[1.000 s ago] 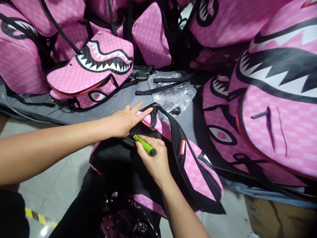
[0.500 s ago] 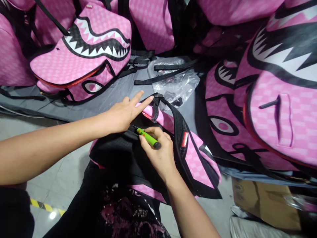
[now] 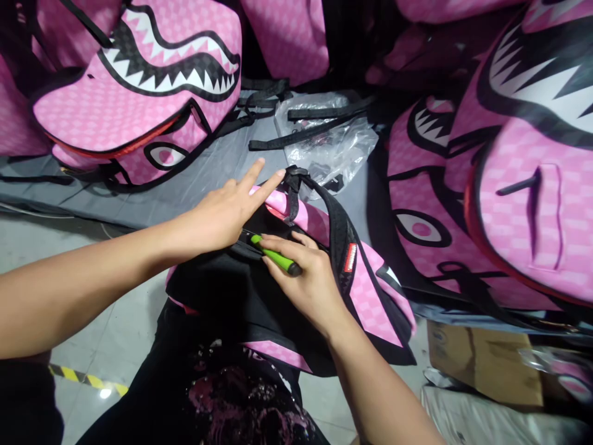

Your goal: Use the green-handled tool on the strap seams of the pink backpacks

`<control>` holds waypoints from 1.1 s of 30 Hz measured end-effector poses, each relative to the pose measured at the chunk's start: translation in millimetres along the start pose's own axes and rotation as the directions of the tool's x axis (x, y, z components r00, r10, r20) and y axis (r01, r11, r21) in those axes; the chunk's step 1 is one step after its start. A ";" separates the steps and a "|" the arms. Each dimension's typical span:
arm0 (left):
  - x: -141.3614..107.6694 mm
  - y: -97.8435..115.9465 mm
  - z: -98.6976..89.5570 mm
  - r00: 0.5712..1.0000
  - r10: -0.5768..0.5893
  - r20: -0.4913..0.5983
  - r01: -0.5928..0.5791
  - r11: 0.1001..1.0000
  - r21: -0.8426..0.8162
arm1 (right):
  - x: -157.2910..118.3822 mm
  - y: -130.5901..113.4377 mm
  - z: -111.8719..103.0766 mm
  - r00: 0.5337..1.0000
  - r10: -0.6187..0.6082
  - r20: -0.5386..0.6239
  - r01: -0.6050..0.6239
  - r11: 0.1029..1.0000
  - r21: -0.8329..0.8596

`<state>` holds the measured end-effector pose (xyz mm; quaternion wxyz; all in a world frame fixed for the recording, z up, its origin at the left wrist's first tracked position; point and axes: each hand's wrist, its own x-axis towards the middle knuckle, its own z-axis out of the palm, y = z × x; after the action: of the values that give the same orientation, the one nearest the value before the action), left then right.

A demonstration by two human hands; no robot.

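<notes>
A pink and black backpack (image 3: 370, 303) lies across my lap and against the table edge, its black back panel facing up. My right hand (image 3: 303, 266) is wrapped round a green tool with a black end (image 3: 281, 259), whose dark tip meets the black fabric near the backpack's top. My left hand (image 3: 231, 207) rests on the bag just left of the tip, with two fingers stretched apart toward the black top strap (image 3: 296, 179). What its other fingers do is hidden beneath the palm. A red label (image 3: 351, 257) shows on the shoulder strap.
Pink shark-mouth backpacks stand at the left (image 3: 139, 93) and right (image 3: 514, 216). Clear plastic wrapping (image 3: 324, 148) and black straps lie on the grey table cover (image 3: 185, 191). A cardboard box (image 3: 486, 364) and a pale bag sit at lower right.
My right wrist and forearm have shifted to the right, and the green tool lies slightly flatter. My left hand has barely moved. The view has shifted a little.
</notes>
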<state>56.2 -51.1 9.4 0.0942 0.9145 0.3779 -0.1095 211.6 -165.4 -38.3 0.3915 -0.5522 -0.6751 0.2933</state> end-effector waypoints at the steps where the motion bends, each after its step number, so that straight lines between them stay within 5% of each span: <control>1: 0.2 0.4 -0.4 1.000 -0.001 0.004 0.001 1.000 0.004 | -0.3 0.5 -2.0 1.000 -0.008 0.004 0.008 1.000 -0.023; 6: 1.6 2.1 -2.4 0.999 -0.023 0.029 0.023 0.999 0.023 | 2.7 3.0 -12.4 0.994 -0.018 0.107 0.019 1.000 -0.009; 13: 3.6 1.4 -1.7 0.999 -0.022 0.033 0.021 1.000 0.014 | 8.2 0.6 -4.7 0.995 -0.029 0.094 0.027 0.999 0.023; 23: 5.5 3.7 -5.6 0.996 -0.038 0.086 0.038 0.999 0.003 | 4.4 -6.2 -3.4 1.000 0.003 0.021 -0.001 0.996 -0.092; 33: 4.8 1.8 0.1 1.000 -0.015 0.016 0.015 0.999 0.043 | -1.8 -6.8 7.3 0.997 0.043 -0.062 -0.047 0.997 -0.058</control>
<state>60.8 -49.2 8.2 0.0767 0.9126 0.3815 -0.1256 202.0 -168.3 -36.8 0.3884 -0.5874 -0.6588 0.2648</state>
